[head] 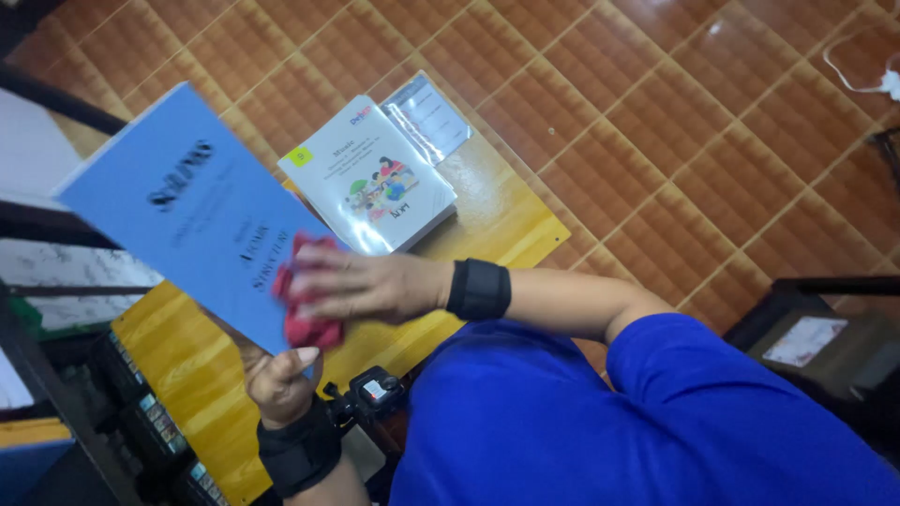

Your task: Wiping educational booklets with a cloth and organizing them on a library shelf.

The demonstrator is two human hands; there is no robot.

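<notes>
The blue booklet [187, 211] is gripped from below by the closed left hand [279, 379], tilted up so the red cloth [305, 300] can be pressed flat against its cover by the right hand [361, 286].

Blue booklet held up and a red cloth pressed on its cover

We see a thin light-blue booklet [187, 211] with dark lettering, tilted on a slant; our left hand [281, 379] grips its lower corner from beneath. A crumpled red cloth [305, 290] lies against the cover's lower right edge, under the flat fingers of our right hand [370, 286], just above the left hand.
</notes>
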